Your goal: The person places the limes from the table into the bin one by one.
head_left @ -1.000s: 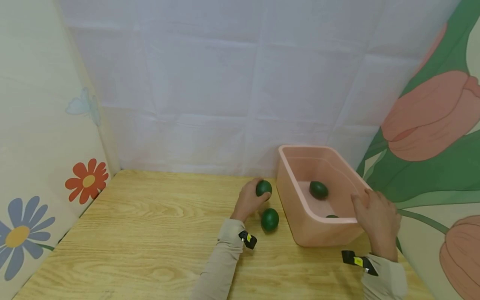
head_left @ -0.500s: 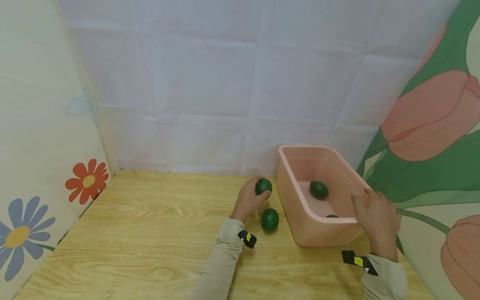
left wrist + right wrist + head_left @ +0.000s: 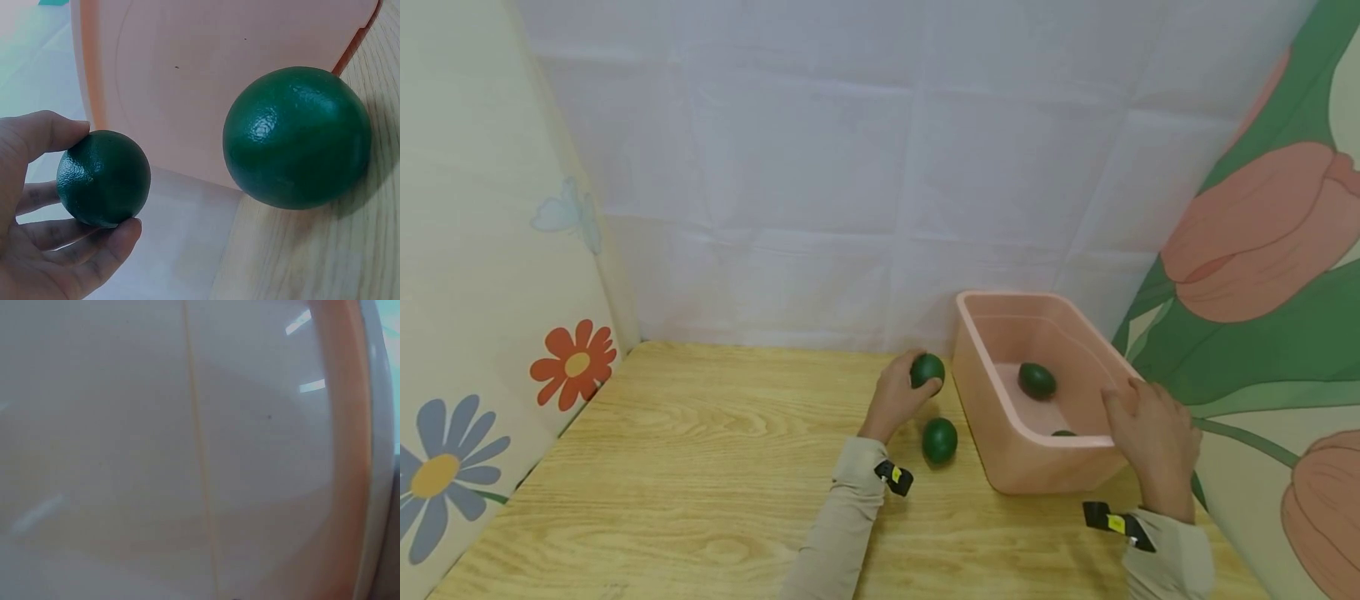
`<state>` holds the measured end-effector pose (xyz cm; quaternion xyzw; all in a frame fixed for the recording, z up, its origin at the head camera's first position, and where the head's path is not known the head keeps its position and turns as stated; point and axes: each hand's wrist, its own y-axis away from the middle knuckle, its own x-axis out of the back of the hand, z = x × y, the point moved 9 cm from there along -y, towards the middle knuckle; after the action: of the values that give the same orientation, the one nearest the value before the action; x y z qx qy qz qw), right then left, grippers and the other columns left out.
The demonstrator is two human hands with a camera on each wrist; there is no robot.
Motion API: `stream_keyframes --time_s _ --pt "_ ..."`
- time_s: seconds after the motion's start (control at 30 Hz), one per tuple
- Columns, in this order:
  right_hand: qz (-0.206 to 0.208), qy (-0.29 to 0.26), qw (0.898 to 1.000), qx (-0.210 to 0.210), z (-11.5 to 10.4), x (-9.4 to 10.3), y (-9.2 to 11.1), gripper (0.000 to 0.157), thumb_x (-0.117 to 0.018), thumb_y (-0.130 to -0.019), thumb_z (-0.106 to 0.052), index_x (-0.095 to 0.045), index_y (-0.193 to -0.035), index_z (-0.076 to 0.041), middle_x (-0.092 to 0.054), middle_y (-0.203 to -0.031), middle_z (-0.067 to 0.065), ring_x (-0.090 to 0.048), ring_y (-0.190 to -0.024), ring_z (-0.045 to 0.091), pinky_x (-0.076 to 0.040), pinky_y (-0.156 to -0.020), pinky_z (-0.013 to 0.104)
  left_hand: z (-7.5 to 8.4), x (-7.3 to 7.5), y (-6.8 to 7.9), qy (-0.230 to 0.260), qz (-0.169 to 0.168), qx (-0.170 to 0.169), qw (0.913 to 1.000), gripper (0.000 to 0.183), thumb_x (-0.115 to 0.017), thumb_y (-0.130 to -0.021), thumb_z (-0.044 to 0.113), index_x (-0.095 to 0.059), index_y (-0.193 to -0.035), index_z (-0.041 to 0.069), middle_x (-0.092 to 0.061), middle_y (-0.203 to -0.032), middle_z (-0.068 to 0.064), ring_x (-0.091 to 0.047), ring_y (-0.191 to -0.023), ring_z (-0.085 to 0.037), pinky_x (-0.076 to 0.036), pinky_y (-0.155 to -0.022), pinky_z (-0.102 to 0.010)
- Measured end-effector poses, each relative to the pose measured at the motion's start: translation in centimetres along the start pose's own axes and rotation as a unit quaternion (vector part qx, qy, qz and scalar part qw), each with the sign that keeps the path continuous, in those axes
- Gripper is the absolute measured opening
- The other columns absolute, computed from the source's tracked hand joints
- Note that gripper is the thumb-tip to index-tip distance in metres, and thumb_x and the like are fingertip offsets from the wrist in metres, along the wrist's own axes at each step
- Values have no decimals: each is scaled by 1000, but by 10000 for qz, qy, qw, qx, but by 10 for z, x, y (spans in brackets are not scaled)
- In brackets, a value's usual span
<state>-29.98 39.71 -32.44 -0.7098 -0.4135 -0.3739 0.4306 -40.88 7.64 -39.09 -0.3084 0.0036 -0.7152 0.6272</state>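
I'm watching from afar, and the table point(image 3: 722, 450) fills the foreground, with the bin point(image 3: 1052, 471) on its right side, its long axis running away from the person. And here's the relation I reckon everything hangs on: the bin lies directly to the right of the left hand point(image 3: 897, 400), near it, with the long left wall standing between that hand and the inside.

Over at the near right corner, the right hand point(image 3: 1157, 442) holds the bin's rim, thumb to the inner side; I can't see its fingertips, and its own wrist view gives me only bin wall.

Left hand now: it's grasping an ovoid, the held one point(image 3: 927, 372), pinched between thumb and fingers. The held one sits on the hand's right, bin side, just beside the wall. I see it almost round, so I can't call its long axis.

The loose one point(image 3: 939, 442) is on the table, nearer the person than the held one, between left forearm and bin; the left hand is clearly closer to it than the right. Inside, the far one point(image 3: 1037, 381) lies slanted on the floor, and the smallest glimpse is the hidden one point(image 3: 1063, 433), peeping over the near rim
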Motion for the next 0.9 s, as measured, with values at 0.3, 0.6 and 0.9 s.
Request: stream_keyframes --time_s 0.3,0.6,0.9 --pt "15 -37 10000 -23 0 0 1 71 -33 -105 -49 -38 -145 9 -36 -143 39 -33 -120 66 -28 -89 76 5 3 1 22 84 -176 9998 55 -72 -93 24 -53 -140 2 -59 -135 -16 -62 -113 -30 -53 -91 -44" --pt "34 -52 10000 19 1 -1 1 72 -34 -104 -49 -38 -145 9 -37 -142 40 -34 -118 66 -29 -86 75 11 4 1 -64 40 -281 9996 55 -71 -94 25 -53 -141 2 -60 -133 -15 -63 -110 -28 -54 -89 -42" --pt "-27 -50 10000 -10 2 -1 0 72 -34 -104 -50 -38 -146 9 -36 -142 40 -33 -119 66 -28 -87 75 21 6 1 -76 85 -478 9988 53 -71 -94 25 -54 -140 5 -62 -130 -11 -64 -109 -22 -54 -87 -36"
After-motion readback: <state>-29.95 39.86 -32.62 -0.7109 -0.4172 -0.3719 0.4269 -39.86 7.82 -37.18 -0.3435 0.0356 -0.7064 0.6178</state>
